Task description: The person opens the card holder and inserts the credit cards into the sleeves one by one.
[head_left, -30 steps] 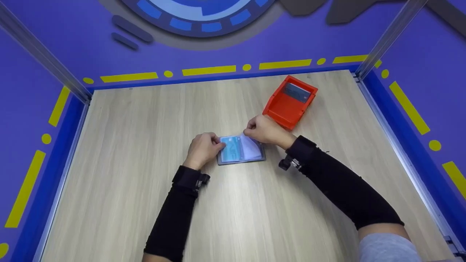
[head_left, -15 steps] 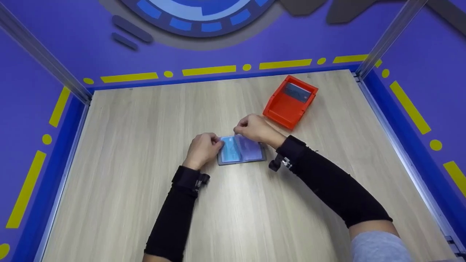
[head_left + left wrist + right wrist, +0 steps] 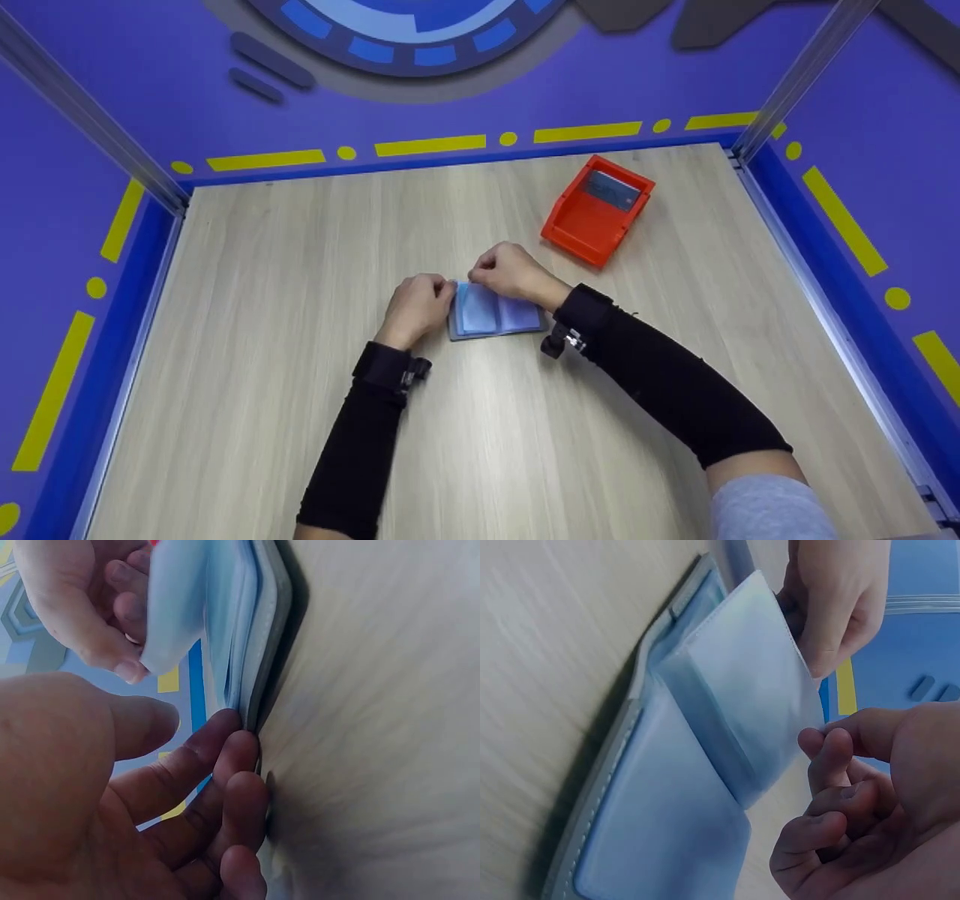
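A grey card holder (image 3: pixel 458 335) lies open on the table, its clear plastic sleeves showing between the hands. My right hand (image 3: pixel 511 271) pinches the corner of one clear sleeve (image 3: pixel 746 675) between thumb and forefinger and holds it raised over the left side. At the holder's left edge is my left hand (image 3: pixel 415 309). In the left wrist view its fingertips (image 3: pixel 238 754) touch the cover's edge, while the thumb stands apart from it. The other sleeve (image 3: pixel 660 802) lies flat on the right side. The blue card seen earlier is now covered by the turned sleeve.
An orange-red open bin (image 3: pixel 589 225) stands behind and to the right of the holder, with a dark grey card (image 3: pixel 613 190) in it. Purple panels (image 3: pixel 450 105) rise at the back and sides of the wooden table (image 3: pixel 300 247).
My right hand has moved left, away from the bin, turning the clear sleeve from right to left across the blue card. My left hand stays at the left edge, nearly still.
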The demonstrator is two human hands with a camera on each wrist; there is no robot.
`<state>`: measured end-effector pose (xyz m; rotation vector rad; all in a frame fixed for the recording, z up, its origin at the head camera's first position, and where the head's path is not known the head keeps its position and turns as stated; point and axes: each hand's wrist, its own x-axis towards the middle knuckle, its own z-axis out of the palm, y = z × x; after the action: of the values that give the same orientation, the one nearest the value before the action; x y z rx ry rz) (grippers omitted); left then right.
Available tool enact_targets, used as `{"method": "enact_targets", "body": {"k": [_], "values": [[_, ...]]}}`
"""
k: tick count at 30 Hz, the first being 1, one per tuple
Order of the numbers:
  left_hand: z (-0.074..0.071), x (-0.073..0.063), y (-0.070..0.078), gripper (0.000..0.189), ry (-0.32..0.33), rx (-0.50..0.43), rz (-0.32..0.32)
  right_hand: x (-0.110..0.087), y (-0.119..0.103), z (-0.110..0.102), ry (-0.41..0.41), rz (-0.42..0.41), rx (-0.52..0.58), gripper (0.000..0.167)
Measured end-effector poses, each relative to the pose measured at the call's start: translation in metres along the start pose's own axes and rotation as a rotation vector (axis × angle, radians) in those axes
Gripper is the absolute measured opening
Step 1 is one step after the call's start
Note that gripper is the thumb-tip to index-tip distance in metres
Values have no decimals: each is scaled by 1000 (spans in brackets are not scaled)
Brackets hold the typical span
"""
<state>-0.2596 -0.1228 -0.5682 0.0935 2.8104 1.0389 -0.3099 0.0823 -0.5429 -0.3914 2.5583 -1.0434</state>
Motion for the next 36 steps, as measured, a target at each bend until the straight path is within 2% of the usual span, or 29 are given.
{"method": "enact_targets", "body": {"k": [10,21,25,29,36], "values": [[3,-2,1,26,0,-38,13,-3,5,5,-4,-87,-108,22],[3,-2,0,23,10,-9,9,-9,3,-8,4,-144,-184,24],[1,-3,-1,25,16,-4,2,-11,2,-25,21,-119,-173,26],[2,-3,0,25,13,-17,-1,-13,4,-50,60,-87,-151,27],[2,-3,0,23,8,-30,-12,-13,15,-102,207,-9,-183,25]]}}
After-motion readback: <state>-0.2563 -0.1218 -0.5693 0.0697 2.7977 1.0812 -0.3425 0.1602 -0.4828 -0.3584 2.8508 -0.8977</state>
